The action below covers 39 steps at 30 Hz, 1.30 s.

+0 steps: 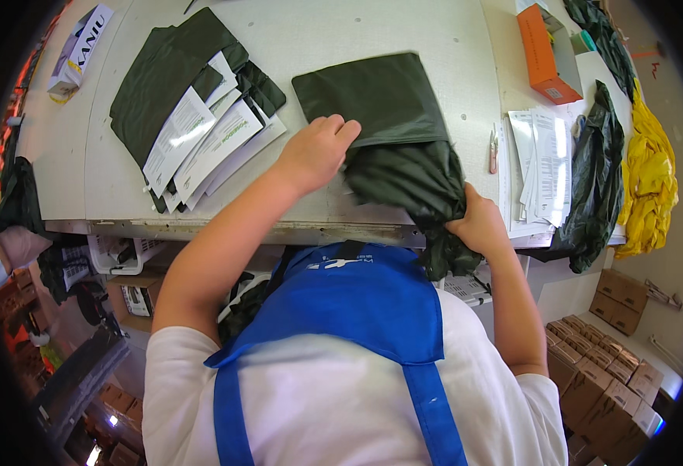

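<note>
A dark green fabric piece lies in front of me on the table. Its far part is a flat, smooth rectangle, while its near part is bunched and partly blurred. With curled fingers, my left hand grips its left edge, where the flat part meets the loose folds. My right hand is closed around the gathered cloth at the table's front edge, and a tail of it hangs down below. To the left, a fanned stack of dark green folded pieces lies with white printed sheets among them.
On the right of the pale table are printed papers, a small red-handled tool and an orange box. Dark green and yellow cloth drape over the right edge. A white box stands far left; cartons are stacked lower right.
</note>
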Available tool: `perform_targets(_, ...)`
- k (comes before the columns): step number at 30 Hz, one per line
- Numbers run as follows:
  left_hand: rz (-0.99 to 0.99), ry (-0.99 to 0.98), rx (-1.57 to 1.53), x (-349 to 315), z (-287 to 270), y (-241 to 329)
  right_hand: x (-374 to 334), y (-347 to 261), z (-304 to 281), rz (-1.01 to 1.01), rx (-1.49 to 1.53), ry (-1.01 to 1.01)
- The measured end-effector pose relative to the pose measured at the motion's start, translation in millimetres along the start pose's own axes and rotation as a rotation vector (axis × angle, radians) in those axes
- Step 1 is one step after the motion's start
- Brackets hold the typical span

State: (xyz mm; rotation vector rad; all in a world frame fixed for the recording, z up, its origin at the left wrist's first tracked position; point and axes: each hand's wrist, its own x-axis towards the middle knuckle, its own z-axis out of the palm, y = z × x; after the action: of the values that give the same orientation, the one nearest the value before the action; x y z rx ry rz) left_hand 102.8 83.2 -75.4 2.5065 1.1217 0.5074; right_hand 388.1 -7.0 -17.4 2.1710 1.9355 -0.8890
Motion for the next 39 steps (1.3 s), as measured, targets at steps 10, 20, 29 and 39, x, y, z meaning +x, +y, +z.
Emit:
perform_targets(10,0.029,0.159,-0.147,2.4,25.5,51.2,34.8,-5.1,20.6,0.047,0.136,0.090)
perform_targets(20,-0.083,0.214,-0.103,44.1,7.0,54.1,62.4,-44.6,12.8,0.047,-0.079,0.044)
perform_targets(29,0.103,0.094,-0.112,76.0,38.9,68.9,74.1,-39.6,25.1,-0.079,0.022,0.049)
perform_targets(39,-0.229,0.074,-0.556,-42.5,71.7,7.8,74.3,-2.0,15.8,0.054,1.107,-0.001)
